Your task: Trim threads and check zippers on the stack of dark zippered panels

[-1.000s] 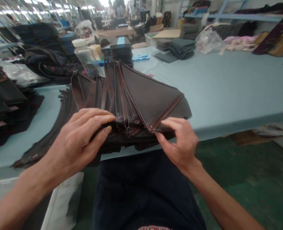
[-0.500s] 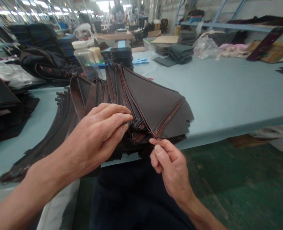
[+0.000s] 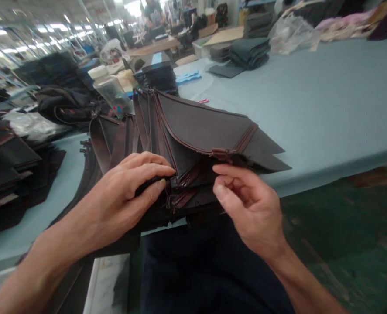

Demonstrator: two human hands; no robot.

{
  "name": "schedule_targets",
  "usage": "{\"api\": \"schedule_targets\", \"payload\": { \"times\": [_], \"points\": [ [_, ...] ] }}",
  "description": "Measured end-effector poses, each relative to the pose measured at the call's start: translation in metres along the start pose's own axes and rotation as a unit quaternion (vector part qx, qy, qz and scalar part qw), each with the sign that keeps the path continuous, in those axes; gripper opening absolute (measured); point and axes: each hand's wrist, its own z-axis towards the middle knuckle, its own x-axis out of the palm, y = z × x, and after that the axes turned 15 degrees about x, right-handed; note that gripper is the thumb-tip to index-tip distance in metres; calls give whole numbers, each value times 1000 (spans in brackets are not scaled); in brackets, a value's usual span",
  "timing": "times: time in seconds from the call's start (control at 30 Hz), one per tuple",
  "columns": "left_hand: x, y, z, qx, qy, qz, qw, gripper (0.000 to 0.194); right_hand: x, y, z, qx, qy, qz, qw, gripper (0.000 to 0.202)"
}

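A fanned stack of dark grey fabric panels with brown-edged seams (image 3: 147, 126) lies on the table in front of me. My left hand (image 3: 137, 183) is closed at the near left edge of the stack, thumb below and fingers above, with dark panel edges between them. The top panel (image 3: 203, 117) bows upward along its near edge, and its seamed corner stands off the layers beneath. Just under that corner, my right hand (image 3: 242, 196) has its index finger and thumb apart with nothing visible between them. Sewn strips (image 3: 185, 181) show on the lower panels between my hands.
A light blue cloth covers the table (image 3: 327, 104). Behind the stack stand a clear plastic jar (image 3: 111, 89) and a pile of dark pieces (image 3: 160, 76). Folded dark green cloth (image 3: 248, 52) lies farther back. More dark panels (image 3: 10, 165) are at the left. A person (image 3: 152, 13) is far off.
My right hand has come off the top panel's corner and moved right, its fingers parting. That panel's near edge now bows upward, showing lower layers. The view has tilted and shifted.
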Motion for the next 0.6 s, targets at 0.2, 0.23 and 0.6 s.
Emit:
{"api": "schedule_targets", "payload": {
  "times": [0.2,0.23,0.6],
  "points": [
    [2,3,-1,24,-2,-11,1000,30,-1,-13,24,-246,-38,-388,887,60],
    [2,3,-2,28,-4,-12,1000,30,-3,-17,29,-243,-27,-407,880,62],
    [4,11,8,49,-14,-6,999,32,-16,-22,49,-371,-31,-435,820,25]
  ]
}}
